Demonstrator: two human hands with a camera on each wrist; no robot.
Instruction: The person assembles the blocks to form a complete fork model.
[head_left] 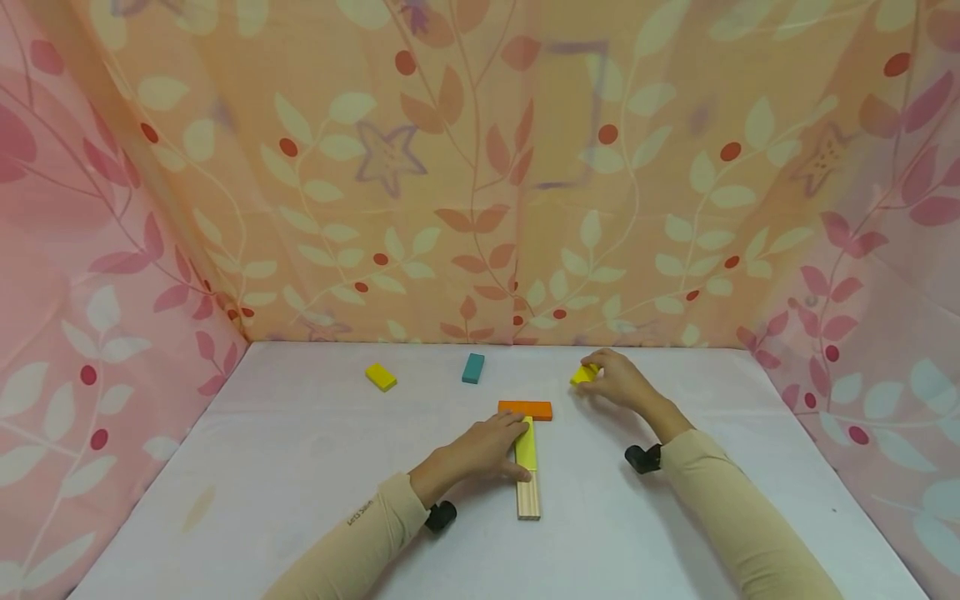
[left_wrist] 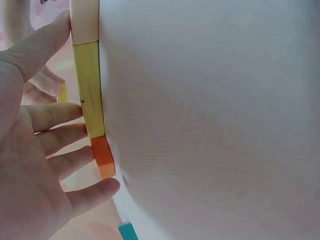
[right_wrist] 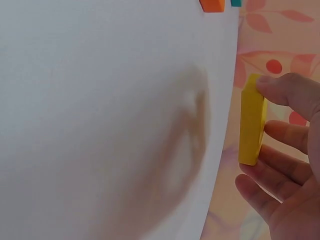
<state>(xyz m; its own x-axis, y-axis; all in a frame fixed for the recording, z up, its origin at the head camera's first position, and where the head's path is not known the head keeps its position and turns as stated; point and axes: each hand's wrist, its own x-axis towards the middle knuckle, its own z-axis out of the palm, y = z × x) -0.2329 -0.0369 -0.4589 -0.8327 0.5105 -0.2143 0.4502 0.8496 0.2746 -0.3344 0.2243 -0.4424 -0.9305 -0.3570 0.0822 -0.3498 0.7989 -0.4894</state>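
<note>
My right hand (head_left: pixel 624 385) holds a yellow block (right_wrist: pixel 251 125) between the thumb at one end and the fingers at the other. Its shadow falls on the table below, with the block raised off the surface. The left hand (head_left: pixel 483 448) reaches over a row of blocks, its fingers nearly straight, fingertips and thumb right at the row's side. That row has a plain wooden block (head_left: pixel 528 497) nearest me, then a yellow-green block (left_wrist: pixel 90 90) end to end with it. An orange block (head_left: pixel 525 410) lies crosswise at the far end, forming a T.
A teal block (head_left: pixel 473 368) lies toward the back of the white table (head_left: pixel 300 467), and another yellow block (head_left: pixel 381 377) is to its left. Patterned cloth (head_left: pixel 465 208) hangs behind the table and along both sides. Black cameras (head_left: pixel 643 458) sit at both wrists.
</note>
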